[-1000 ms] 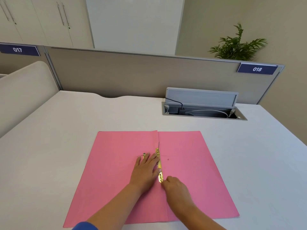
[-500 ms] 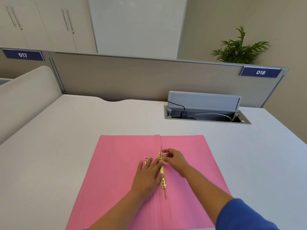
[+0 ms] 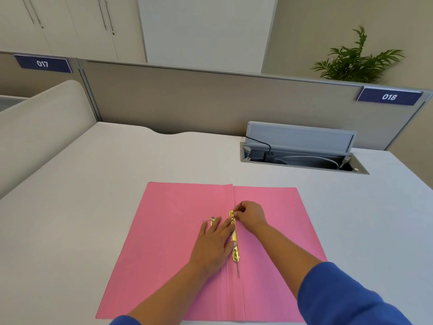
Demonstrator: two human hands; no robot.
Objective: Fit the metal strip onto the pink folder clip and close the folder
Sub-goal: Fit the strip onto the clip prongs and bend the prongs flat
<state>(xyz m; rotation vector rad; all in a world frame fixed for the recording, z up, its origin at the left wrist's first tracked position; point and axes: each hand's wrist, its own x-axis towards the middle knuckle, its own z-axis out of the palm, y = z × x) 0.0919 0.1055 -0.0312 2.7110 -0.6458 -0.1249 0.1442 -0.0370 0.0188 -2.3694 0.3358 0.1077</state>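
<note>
Pressing flat, left hand [image 3: 214, 242] is pinning the gold metal strip [image 3: 235, 240] along the open pink paper folder [image 3: 164, 231] spine; right hand [image 3: 249, 214] is pinching the thin far prong [image 3: 238, 207]. Risk: prong is springing loose, strip skewing.

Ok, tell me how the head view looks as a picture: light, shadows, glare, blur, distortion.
Head view: soft, even light, with only faint shadows under the left hand and right hand on the pink folder; the gold metal strip glints brightly; wide-angle bending bows the partition top and splays the desk edges; the plant is slightly smeared, and the strip's fine detail is too soft to read.
</note>
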